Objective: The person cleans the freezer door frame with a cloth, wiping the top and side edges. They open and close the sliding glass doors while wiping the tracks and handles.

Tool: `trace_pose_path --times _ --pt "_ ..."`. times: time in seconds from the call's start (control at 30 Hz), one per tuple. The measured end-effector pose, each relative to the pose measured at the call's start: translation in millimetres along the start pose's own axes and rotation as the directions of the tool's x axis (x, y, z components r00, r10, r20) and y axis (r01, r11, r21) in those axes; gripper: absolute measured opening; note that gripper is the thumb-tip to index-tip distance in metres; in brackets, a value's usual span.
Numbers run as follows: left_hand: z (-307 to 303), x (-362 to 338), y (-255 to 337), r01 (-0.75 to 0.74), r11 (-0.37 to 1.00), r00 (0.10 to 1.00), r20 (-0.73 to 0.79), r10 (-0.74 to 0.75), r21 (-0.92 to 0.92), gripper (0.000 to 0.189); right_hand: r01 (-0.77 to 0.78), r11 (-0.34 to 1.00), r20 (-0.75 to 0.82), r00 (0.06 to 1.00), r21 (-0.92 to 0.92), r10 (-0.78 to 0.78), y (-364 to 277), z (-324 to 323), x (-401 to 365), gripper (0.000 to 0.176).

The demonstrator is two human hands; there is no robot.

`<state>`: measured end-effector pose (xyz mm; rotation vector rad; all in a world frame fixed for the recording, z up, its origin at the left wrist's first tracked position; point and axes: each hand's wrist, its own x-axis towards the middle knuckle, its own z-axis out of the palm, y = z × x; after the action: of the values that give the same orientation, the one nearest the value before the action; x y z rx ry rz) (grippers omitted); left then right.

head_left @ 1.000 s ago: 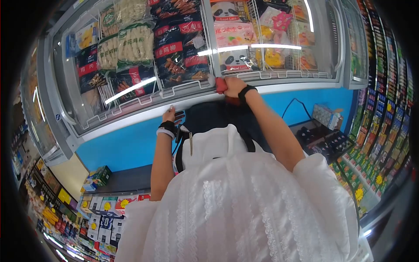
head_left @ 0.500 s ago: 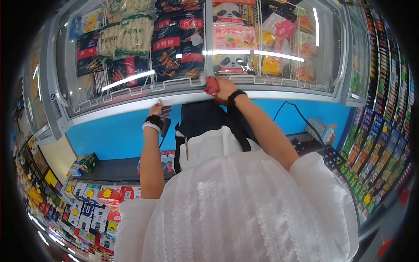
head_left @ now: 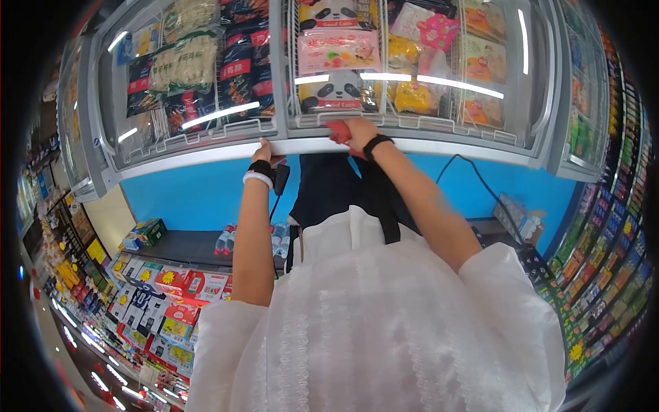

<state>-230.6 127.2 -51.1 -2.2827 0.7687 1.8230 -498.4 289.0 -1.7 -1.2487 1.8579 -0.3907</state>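
A chest freezer (head_left: 302, 145) with sliding glass lids stretches across the top of the view, with packaged frozen food under the glass. My right hand (head_left: 358, 132) is wrapped round a red cloth (head_left: 338, 131) and presses it on the freezer's front edge, just right of the lid's grey divider. At the left, my left hand (head_left: 263, 152) touches the same front rim; its thumb shows on top, while its other fingers are largely hidden below. A black device (head_left: 281, 179) with a cable hangs by the left wrist.
Stacked boxes (head_left: 185, 285) and bottled drinks (head_left: 225, 240) stand at the lower left. Shelves of small packets (head_left: 604, 233) line the right side. A black cable (head_left: 473, 165) loops down the blue panel (head_left: 199, 199). A box (head_left: 509, 213) sits near the panel's right end.
The view has shifted, so the freezer's contents appear further left. The red cloth and my right hand are now right of the grey divider. My left hand has come closer to the rim and my right hand.
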Motion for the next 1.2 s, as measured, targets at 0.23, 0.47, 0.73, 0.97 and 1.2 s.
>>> trace_pose_path --times 0.23,0.47,0.73,0.97,1.2 --pt "12 -2 -7 -0.095 0.952 0.993 -0.089 0.073 -0.29 0.059 -0.057 0.998 -0.032 0.998 -0.007 0.056 59 -79 -71 0.031" --pt "29 -17 7 -0.027 0.936 0.956 -0.282 -0.078 -0.351 0.046 -0.112 0.992 0.008 0.994 -0.066 0.113 1 -45 -33 0.032" --pt "7 17 -14 0.008 0.953 0.994 -0.106 -0.042 -0.303 0.049 -0.031 0.999 0.009 0.999 -0.032 0.031 -112 53 62 0.018" --pt "7 -15 -1 -0.031 0.988 1.0 -0.01 0.029 -0.151 0.051 0.025 0.999 -0.075 0.997 -0.042 -0.028 -73 25 24 0.023" --pt "9 -11 -1 -0.06 0.985 0.989 -0.144 0.037 -0.161 0.045 0.001 0.994 -0.218 0.976 -0.107 -0.024 90 -63 -96 0.033"
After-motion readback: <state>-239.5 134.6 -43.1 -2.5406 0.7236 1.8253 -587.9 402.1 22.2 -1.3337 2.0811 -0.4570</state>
